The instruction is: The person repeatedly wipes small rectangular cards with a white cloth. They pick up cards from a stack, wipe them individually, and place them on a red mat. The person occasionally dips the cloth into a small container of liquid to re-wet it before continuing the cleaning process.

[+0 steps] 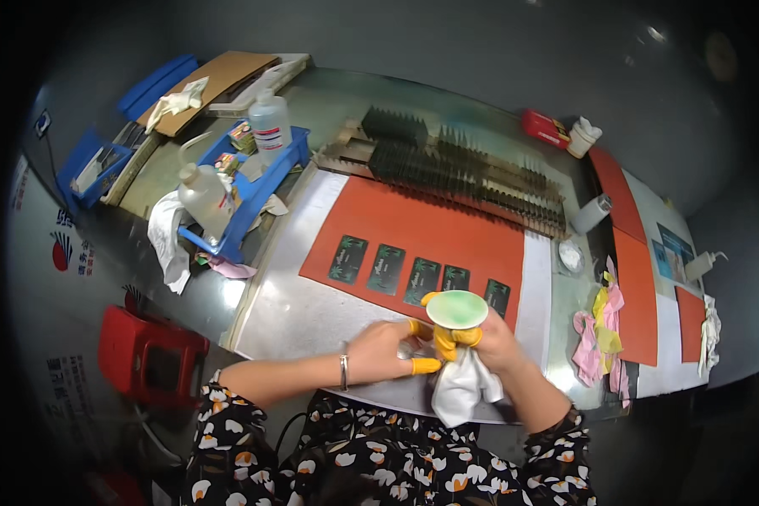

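Note:
A round, white-rimmed disc with a pale green face (457,309) is in my right hand (491,344), lifted above the near edge of the table. From the same hand hangs a white cloth (459,390). My left hand (388,352) is just left of the disc, thumb and forefinger apart; a shiny patch between them is too small to make out. Yellow covers sit on fingertips of both hands. Beyond them, several dark green cards with palm patterns (385,268) lie in a row on an orange mat (447,228). The disc and right hand partly hide the rightmost cards.
Behind the mat stands a rack of upright dark cards (455,173). On the left, a blue tray (249,207) holds bottles; a red stool (148,354) stands below. Pink and yellow cloths (600,333) and a white spray bottle (591,213) are at the right.

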Demonstrator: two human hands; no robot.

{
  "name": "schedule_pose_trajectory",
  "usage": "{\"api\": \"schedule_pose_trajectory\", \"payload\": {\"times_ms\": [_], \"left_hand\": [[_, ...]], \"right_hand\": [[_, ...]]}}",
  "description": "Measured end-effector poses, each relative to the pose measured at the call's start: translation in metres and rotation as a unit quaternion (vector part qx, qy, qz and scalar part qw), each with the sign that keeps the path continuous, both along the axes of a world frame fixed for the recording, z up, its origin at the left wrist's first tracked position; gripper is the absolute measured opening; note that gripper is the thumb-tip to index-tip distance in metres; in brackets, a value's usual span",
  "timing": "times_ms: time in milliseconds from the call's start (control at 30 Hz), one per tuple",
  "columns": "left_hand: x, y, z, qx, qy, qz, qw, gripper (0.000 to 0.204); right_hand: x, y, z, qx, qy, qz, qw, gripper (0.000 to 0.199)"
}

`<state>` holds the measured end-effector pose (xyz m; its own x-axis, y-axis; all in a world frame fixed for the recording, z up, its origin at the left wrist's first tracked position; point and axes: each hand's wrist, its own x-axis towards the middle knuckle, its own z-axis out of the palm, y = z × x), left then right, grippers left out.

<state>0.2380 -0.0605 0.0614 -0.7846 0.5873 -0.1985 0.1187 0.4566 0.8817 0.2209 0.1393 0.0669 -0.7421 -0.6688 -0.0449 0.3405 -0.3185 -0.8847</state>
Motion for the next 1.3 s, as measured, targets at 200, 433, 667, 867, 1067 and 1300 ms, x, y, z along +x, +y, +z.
{"api": "schedule_pose_trajectory", "payload": {"times_ms": [200,433,667,867,1067,1300], "left_hand": [[-0.006,-0.039,0.034,0.025,0.525,-0.139,0.839,0.074],[0.001,-0.072,0.01,0.068,0.53,0.0,0.845,0.056],[-0.01,-0.095,-0.006,0.119,0.34,0.318,0.877,0.042],[0.0,-0.15,0.005,0.316,0.17,0.296,0.885,0.034],[-0.02,-0.216,0.01,0.21,0.385,0.436,0.786,0.064],[-0.069,-0.29,-0.021,0.081,0.386,0.51,0.765,0.099]], "right_hand": [[-0.026,-0.005,0.006,0.267,0.033,0.235,0.934,0.03],[-0.029,-0.069,0.03,0.235,0.038,0.294,0.926,0.028],[-0.046,-0.156,0.03,0.314,0.719,-0.121,0.608,0.02],[-0.046,-0.207,0.037,0.159,0.55,-0.024,0.819,0.025],[-0.109,-0.252,0.041,0.045,0.236,-0.017,0.971,0.013],[-0.171,-0.301,0.048,-0.211,0.027,0.034,0.977,0.023]]}}
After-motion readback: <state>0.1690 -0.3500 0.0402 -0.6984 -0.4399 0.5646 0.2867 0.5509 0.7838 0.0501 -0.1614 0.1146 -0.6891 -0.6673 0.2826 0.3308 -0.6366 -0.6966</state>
